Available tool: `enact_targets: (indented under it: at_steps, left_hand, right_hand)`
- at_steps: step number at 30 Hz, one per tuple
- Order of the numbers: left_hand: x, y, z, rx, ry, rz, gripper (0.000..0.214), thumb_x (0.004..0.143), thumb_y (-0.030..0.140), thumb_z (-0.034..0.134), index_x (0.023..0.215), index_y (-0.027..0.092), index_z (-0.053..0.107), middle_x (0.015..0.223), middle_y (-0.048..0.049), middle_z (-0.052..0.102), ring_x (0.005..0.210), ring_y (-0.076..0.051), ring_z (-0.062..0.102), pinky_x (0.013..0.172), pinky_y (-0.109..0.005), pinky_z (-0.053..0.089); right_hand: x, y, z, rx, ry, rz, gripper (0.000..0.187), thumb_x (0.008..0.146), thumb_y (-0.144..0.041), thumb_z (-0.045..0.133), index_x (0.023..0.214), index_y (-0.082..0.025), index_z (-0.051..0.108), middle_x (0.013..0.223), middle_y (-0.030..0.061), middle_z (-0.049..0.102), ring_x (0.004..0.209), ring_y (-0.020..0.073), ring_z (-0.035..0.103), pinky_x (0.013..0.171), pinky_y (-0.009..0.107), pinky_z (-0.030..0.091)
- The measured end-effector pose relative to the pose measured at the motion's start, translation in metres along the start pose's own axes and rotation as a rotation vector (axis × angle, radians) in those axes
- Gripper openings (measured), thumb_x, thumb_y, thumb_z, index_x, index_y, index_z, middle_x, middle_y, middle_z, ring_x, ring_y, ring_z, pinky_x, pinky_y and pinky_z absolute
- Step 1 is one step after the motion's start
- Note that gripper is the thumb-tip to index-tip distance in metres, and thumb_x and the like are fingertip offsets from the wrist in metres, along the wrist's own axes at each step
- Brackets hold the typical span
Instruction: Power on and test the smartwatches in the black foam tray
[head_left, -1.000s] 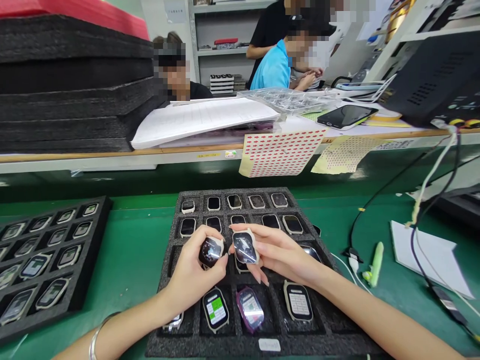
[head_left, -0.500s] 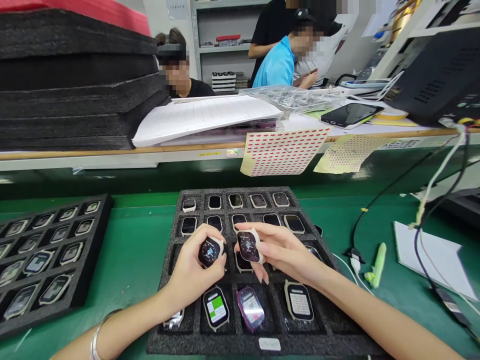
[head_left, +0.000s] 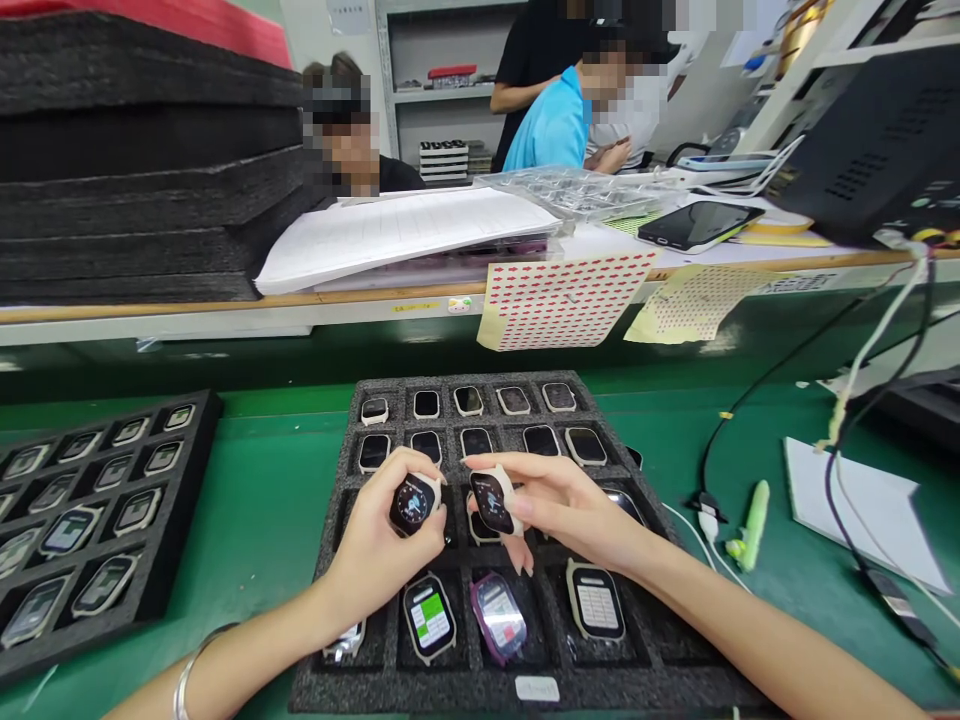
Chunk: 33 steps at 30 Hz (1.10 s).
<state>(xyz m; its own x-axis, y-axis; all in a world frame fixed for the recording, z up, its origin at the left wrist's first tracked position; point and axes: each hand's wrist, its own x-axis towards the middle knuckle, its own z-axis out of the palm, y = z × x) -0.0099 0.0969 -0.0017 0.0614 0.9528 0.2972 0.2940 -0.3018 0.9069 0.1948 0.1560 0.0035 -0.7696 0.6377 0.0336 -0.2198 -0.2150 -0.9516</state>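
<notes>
My left hand [head_left: 388, 518] is closed around a smartwatch case [head_left: 415, 502] with no strap, its dark screen lit with a clock face. Between the thumb and fingers of my right hand [head_left: 570, 505] is a second strapless smartwatch [head_left: 493, 500], pale-framed, tilted, its screen also lit. Both are held just above a black foam tray [head_left: 536, 665] with square compartments holding several watch cases. In its front row lie a watch with a green and white screen [head_left: 430, 617], a purple-framed watch [head_left: 499, 617] and a watch showing a white grid [head_left: 596, 602]. My hands hide some middle compartments.
Another foam tray of watches [head_left: 169, 555] lies at left on the green bench. To the right are a green pen-like object [head_left: 752, 525], cables [head_left: 705, 450] and white paper [head_left: 862, 510]. Stacked black foam [head_left: 150, 190] and a phone [head_left: 699, 225] occupy the shelf; people sit beyond.
The watch in my right hand has turned further, showing more of its pale side. My left hand keeps its hold with little movement. The whole view has shifted slightly.
</notes>
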Motion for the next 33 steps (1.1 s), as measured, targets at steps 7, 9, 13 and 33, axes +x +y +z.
enact_targets:
  at_steps: [7,9,13,33]
  left_hand:
    - [0.000,0.000,0.001,0.007,-0.017,-0.020,0.022,0.072,0.001,0.050,0.083,0.021,0.050,0.085,0.0001,0.051,0.081,-0.017,0.050,0.075,-0.027,0.039]
    - [-0.001,-0.001,0.001,0.000,-0.024,-0.031,0.022,0.072,0.001,0.050,0.083,0.021,0.049,0.085,0.0005,0.051,0.081,-0.017,0.049,0.075,-0.026,0.038]
    - [-0.001,-0.002,0.001,0.001,-0.029,-0.015,0.024,0.071,-0.001,0.049,0.081,0.021,0.048,0.085,0.0015,0.050,0.081,-0.015,0.049,0.076,-0.026,0.037]
    - [-0.004,0.009,-0.008,0.030,0.002,0.072,0.029,0.071,-0.003,0.052,0.085,0.023,0.048,0.087,0.0030,0.049,0.083,-0.013,0.049,0.076,-0.024,0.038]
  right_hand:
    - [0.000,-0.001,-0.001,-0.016,-0.012,0.003,0.045,0.087,-0.027,0.066,0.129,-0.015,0.055,0.092,0.0082,0.067,0.054,0.0122,0.065,0.049,0.023,0.055]
    - [-0.001,-0.001,0.000,-0.031,0.000,0.004,0.042,0.088,-0.026,0.065,0.127,-0.014,0.056,0.088,0.0069,0.067,0.053,0.0118,0.065,0.049,0.022,0.055]
    - [-0.002,-0.002,0.002,-0.037,0.011,0.004,0.041,0.088,-0.026,0.065,0.125,-0.011,0.058,0.070,0.0025,0.065,0.053,0.0131,0.065,0.050,0.022,0.055]
    - [-0.005,-0.007,0.001,-0.013,0.046,-0.007,0.043,0.086,-0.027,0.067,0.126,-0.012,0.057,0.078,0.0050,0.067,0.054,0.0143,0.066,0.049,0.024,0.055]
